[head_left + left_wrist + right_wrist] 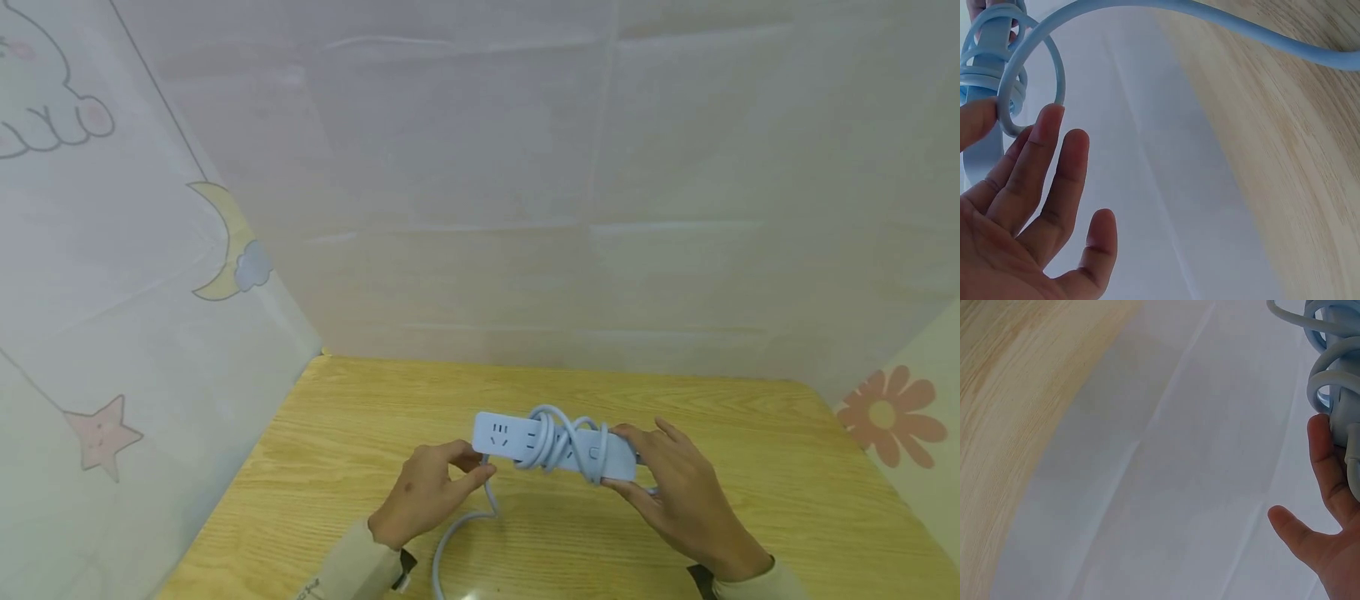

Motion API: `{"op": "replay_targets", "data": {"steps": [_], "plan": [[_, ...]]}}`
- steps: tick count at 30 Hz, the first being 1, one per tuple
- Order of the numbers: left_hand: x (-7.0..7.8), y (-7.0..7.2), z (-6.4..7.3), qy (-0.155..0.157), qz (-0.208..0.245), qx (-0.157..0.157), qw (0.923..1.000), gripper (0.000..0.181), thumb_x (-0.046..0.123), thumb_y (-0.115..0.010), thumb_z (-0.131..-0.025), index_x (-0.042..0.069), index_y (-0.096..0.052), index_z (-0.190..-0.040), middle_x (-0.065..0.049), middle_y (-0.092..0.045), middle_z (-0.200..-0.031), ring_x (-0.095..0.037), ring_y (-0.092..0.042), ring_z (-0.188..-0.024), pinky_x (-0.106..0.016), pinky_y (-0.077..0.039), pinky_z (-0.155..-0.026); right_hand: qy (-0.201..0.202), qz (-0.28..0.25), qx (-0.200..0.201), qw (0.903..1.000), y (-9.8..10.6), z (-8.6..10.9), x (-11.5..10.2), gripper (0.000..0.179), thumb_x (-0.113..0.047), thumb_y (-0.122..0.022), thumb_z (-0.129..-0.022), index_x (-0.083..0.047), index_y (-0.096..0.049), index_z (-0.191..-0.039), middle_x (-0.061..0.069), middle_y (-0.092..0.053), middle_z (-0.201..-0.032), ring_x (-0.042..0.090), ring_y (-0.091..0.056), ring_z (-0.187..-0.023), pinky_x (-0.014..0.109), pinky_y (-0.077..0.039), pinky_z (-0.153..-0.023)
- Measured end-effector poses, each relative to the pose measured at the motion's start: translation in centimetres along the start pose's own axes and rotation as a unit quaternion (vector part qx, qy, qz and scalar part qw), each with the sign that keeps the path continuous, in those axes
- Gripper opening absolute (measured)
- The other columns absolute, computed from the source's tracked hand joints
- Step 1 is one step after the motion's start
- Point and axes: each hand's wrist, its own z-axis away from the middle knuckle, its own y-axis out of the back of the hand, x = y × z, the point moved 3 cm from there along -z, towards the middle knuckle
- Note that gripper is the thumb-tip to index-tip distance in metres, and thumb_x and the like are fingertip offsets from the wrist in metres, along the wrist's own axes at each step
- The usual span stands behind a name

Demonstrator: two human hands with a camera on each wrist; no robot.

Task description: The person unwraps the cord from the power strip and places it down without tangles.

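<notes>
A white power strip [498, 433] with sockets is held up over the table, its cord [550, 440] wound in several loops round the middle. My right hand [678, 487] grips the strip's right end between thumb and fingers. At the left end, my left hand [431, 487] pinches the cord just below the strip; in the left wrist view the thumb and fingertips [1050, 115] meet on a bend of this cord [1241, 25]. From there the free length runs down toward the near side. The right wrist view catches only part of the strip [1342, 419].
The wood-grain table [360, 417] lies below both hands. Pale sheeting [465, 208] rises behind its far edge and along both sides, printed with a moon [232, 233], a star [103, 433] and a flower [885, 414].
</notes>
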Motion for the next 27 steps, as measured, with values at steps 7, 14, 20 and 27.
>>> {"op": "replay_targets", "data": {"steps": [7, 14, 20, 27], "plan": [[0.4, 0.0, 0.1, -0.013, -0.027, -0.005, 0.9995, 0.020, 0.028, -0.068, -0.097, 0.009, -0.074, -0.100, 0.004, -0.074, -0.091, -0.009, -0.068, -0.088, -0.036, -0.056, -0.079, -0.007, 0.003, 0.000, 1.0000, 0.0, 0.1, 0.1, 0.072, -0.062, -0.041, -0.100, 0.004, -0.063, -0.119, 0.007, -0.072, -0.100, 0.022, -0.069, -0.083, 0.034, -0.028, -0.116], [1.0, 0.7, 0.4, -0.017, -0.011, -0.034, 0.9992, 0.011, 0.025, -0.072, -0.094, 0.014, -0.075, -0.094, 0.006, -0.074, -0.089, 0.002, -0.050, -0.055, -0.030, -0.051, -0.073, -0.003, 0.001, 0.013, 0.9999, 0.0, 0.0, 0.0, 0.068, -0.059, -0.043, -0.100, 0.002, -0.064, -0.120, 0.008, -0.072, -0.104, 0.025, -0.069, -0.085, 0.031, -0.025, -0.116], [1.4, 1.3, 0.6, -0.047, -0.006, -0.050, 0.9976, 0.004, 0.018, -0.075, -0.091, 0.016, -0.076, -0.088, 0.013, -0.072, -0.083, 0.002, -0.060, -0.069, -0.030, -0.051, -0.079, -0.009, 0.007, 0.004, 0.9999, 0.0, 0.1, 0.1, 0.070, -0.061, -0.042, -0.100, 0.002, -0.064, -0.120, 0.007, -0.072, -0.103, 0.023, -0.069, -0.085, 0.035, -0.028, -0.115], [1.9, 1.9, 1.1, -0.080, -0.059, -0.057, 0.9934, 0.004, 0.017, -0.079, -0.087, 0.019, -0.077, -0.085, 0.023, -0.067, -0.078, 0.002, -0.058, -0.082, -0.032, -0.046, -0.084, -0.012, 0.010, 0.004, 0.9999, -0.2, 0.2, 0.1, 0.071, -0.062, -0.041, -0.100, 0.002, -0.064, -0.119, 0.007, -0.072, -0.102, 0.023, -0.069, -0.084, 0.037, -0.031, -0.114]]}}
